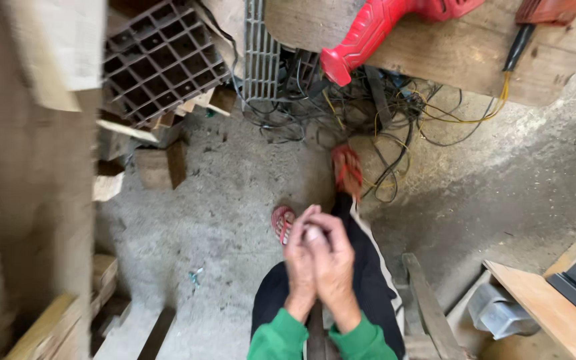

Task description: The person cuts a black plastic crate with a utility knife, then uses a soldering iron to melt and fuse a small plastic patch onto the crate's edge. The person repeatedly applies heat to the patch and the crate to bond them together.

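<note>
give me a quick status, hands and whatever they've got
Left hand and right hand pressed together, closed round a small pale thing, mostly hidden. Dark upright bar below the wrists. Tangled cables on the floor ahead.

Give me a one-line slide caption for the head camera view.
Left hand and right hand clasped together over a concrete floor, red power tool on the wooden bench ahead.

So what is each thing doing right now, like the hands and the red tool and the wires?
Left hand: pressed against the right hand, fingers closed.
Right hand: wrapped over the left, closed around something small and pale, too hidden to name.
Red power tool: lying on the wooden board, untouched.
Wires: tangled on the concrete floor.
Red sandals: on the feet.
Plastic crate: tipped on its side.
</note>
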